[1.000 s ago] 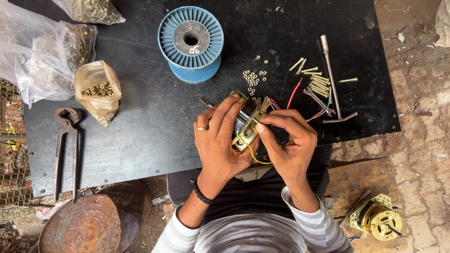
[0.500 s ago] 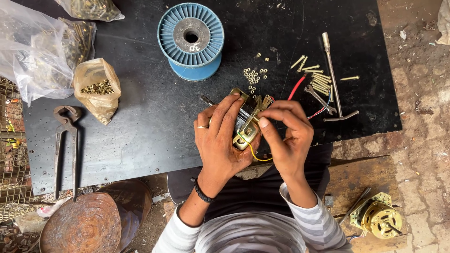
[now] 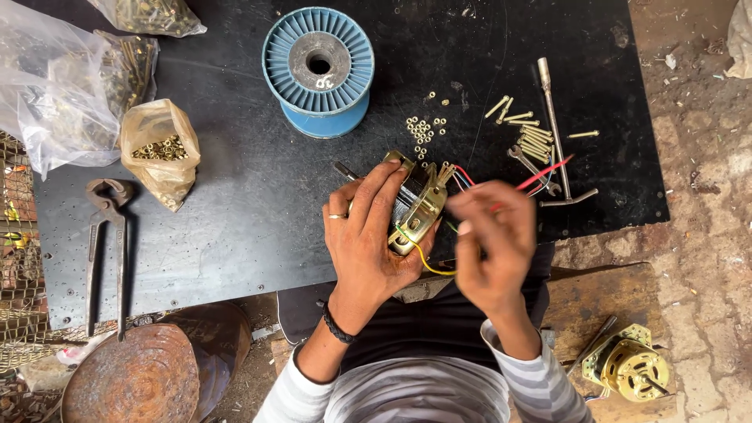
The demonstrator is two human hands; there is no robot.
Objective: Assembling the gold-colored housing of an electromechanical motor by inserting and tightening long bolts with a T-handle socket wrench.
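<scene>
Motor (image 3: 419,205) sits gripped in the left hand (image 3: 368,235) above the surface (image 3: 235,204); hold it steady while the blurred right hand (image 3: 493,243), grip unclear, works its wires (image 3: 540,176).

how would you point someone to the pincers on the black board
Start at the black board and go to its left edge, below the small bag of brass nuts. The pincers lie there alone, long dark handles pointing down: the only rusty iron tool on that side.

A brass-coloured motor (image 3: 419,205) with coloured wires, tilted on edge over the black board.
</scene>
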